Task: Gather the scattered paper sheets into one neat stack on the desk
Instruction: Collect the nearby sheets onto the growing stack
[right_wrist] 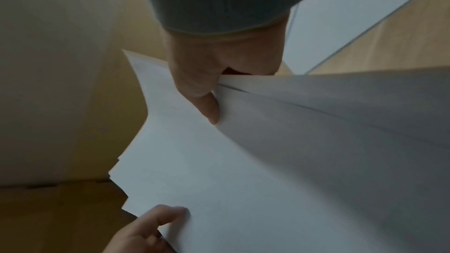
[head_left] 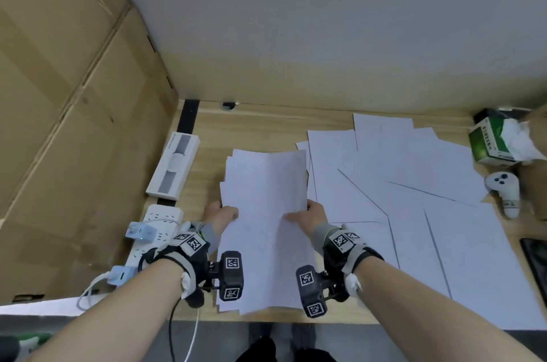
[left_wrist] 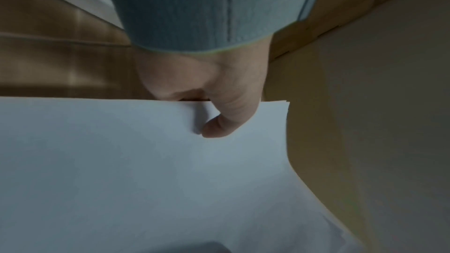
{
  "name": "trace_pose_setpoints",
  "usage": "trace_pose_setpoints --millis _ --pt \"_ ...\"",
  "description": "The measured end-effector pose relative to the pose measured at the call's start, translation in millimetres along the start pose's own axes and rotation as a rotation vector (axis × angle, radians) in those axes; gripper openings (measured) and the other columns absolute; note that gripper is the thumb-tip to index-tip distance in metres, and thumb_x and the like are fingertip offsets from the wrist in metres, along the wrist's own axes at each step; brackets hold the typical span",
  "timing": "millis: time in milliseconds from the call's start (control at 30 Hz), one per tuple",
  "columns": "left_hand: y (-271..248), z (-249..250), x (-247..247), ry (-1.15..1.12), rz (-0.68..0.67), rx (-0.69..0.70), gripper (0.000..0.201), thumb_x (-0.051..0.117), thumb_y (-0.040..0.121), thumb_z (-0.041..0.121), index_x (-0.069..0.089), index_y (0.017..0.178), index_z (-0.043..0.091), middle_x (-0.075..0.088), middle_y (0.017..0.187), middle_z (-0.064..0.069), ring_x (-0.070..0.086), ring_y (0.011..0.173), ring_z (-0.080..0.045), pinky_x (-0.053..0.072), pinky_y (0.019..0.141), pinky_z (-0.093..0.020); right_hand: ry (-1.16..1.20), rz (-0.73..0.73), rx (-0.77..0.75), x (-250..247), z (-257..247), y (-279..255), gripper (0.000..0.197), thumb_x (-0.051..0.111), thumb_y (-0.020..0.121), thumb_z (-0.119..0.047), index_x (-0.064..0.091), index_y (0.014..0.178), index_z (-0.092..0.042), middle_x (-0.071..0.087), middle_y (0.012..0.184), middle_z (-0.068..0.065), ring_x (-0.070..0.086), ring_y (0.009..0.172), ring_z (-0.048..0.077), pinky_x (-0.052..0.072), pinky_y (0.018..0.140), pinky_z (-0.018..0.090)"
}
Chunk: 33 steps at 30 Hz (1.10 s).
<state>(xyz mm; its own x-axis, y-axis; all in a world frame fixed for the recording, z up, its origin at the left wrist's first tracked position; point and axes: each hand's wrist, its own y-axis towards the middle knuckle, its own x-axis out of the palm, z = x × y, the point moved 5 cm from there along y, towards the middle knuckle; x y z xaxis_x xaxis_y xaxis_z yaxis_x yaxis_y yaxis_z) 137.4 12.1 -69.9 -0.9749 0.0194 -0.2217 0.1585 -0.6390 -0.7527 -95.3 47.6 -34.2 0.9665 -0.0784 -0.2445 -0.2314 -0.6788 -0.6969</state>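
Note:
A bundle of white paper sheets [head_left: 266, 213] is held above the wooden desk [head_left: 260, 127], its edges uneven and fanned. My left hand [head_left: 222, 215] pinches the bundle's left edge, thumb on top. My right hand [head_left: 310, 213] pinches the right edge the same way. The left wrist view shows the left thumb [left_wrist: 224, 122] pressed onto the top sheet [left_wrist: 146, 161]. In the right wrist view the right thumb [right_wrist: 207, 103] clamps the sheets [right_wrist: 243, 161], and the left hand [right_wrist: 151, 228] shows at the bottom. Several loose sheets [head_left: 414, 184] lie spread and overlapping on the desk's right half.
A cardboard wall [head_left: 59, 124] stands on the left. Beside it lie a white flat device [head_left: 174, 166] and a power strip [head_left: 154, 231] with plugged chargers. At the right are a green tissue box [head_left: 491, 142], a white controller [head_left: 503, 190] and a dark phone [head_left: 535, 261].

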Motion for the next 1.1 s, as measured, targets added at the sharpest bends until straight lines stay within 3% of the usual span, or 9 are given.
trace_pose_setpoints --millis 67,167,233,333,467,633,767,967,1100 --pt "13 27 -5 -0.109 -0.006 0.06 0.045 0.053 0.049 0.005 0.061 0.092 -0.005 0.066 0.096 -0.023 0.066 0.086 -0.037 0.053 0.074 -0.046 0.085 0.017 -0.09 -7 -39 -6 0.031 0.071 0.078 0.006 0.067 0.106 -0.007 0.073 0.095 0.012 0.07 0.081 0.03 0.06 0.079 0.044" --pt "-14 98 -15 -0.241 0.051 0.18 0.052 0.059 0.051 0.004 0.063 0.103 0.001 0.07 0.1 -0.021 0.069 0.093 -0.04 0.056 0.083 -0.055 0.181 0.042 -0.221 -19 -102 -17 0.02 0.072 0.078 0.006 0.068 0.09 -0.009 0.072 0.086 0.009 0.069 0.079 0.031 0.06 0.079 0.046" --pt "-47 145 -24 -0.295 0.066 0.263 0.041 0.06 0.063 -0.001 0.064 0.105 0.0 0.07 0.092 -0.016 0.069 0.083 -0.035 0.059 0.073 -0.042 0.238 0.065 -0.288 -24 -136 -23 0.019 0.076 0.073 0.003 0.07 0.085 -0.011 0.074 0.093 0.014 0.071 0.09 0.036 0.058 0.087 0.053" --pt "-70 185 -32 -0.3 0.103 0.374 0.023 0.059 0.077 -0.006 0.062 0.097 0.005 0.064 0.082 -0.006 0.061 0.069 -0.02 0.049 0.06 -0.024 0.287 0.09 -0.356 -24 -161 -23 0.025 0.08 0.068 0.001 0.074 0.089 -0.01 0.075 0.094 0.012 0.07 0.09 0.029 0.056 0.091 0.048" --pt "-69 176 -35 -0.158 0.054 0.453 0.028 0.068 0.072 0.0 0.069 0.099 0.011 0.072 0.098 -0.005 0.068 0.089 -0.023 0.056 0.083 -0.034 0.297 0.11 -0.356 -25 -152 -21 0.028 0.078 0.07 0.004 0.071 0.094 -0.008 0.072 0.093 0.012 0.065 0.085 0.028 0.055 0.086 0.046" --pt "-65 166 -28 -0.103 -0.007 0.526 0.03 0.065 0.079 -0.005 0.065 0.1 0.017 0.068 0.088 0.0 0.065 0.083 -0.017 0.05 0.067 -0.022 0.365 0.095 -0.322 -17 -138 -14 0.032 0.075 0.063 0.0 0.072 0.091 -0.016 0.071 0.089 0.009 0.064 0.081 0.028 0.055 0.079 0.043" --pt "-58 176 -25 -0.113 0.01 0.544 0.032 0.067 0.074 -0.004 0.067 0.081 0.028 0.068 0.084 0.008 0.065 0.086 -0.018 0.052 0.08 -0.03 0.392 0.089 -0.307 -14 -147 -9 0.042 0.07 0.049 -0.009 0.072 0.09 -0.014 0.069 0.084 0.009 0.062 0.075 0.027 0.05 0.068 0.034" --pt "-39 164 -29 -0.106 -0.015 0.497 0.024 0.072 0.065 0.009 0.069 0.081 0.026 0.072 0.09 0.002 0.068 0.091 -0.022 0.055 0.085 -0.036 0.358 0.076 -0.317 -15 -145 6 0.023 0.073 0.066 0.001 0.067 0.082 -0.014 0.067 0.083 0.008 0.06 0.076 0.026 0.05 0.072 0.036" --pt "-24 148 -22 -0.109 -0.031 0.479 0.023 0.071 0.074 -0.002 0.069 0.089 0.016 0.07 0.095 -0.004 0.065 0.09 -0.021 0.052 0.078 -0.028 0.325 0.098 -0.292 -9 -131 21 0.028 0.073 0.068 0.003 0.067 0.095 -0.004 0.067 0.088 0.012 0.061 0.079 0.028 0.05 0.069 0.034"
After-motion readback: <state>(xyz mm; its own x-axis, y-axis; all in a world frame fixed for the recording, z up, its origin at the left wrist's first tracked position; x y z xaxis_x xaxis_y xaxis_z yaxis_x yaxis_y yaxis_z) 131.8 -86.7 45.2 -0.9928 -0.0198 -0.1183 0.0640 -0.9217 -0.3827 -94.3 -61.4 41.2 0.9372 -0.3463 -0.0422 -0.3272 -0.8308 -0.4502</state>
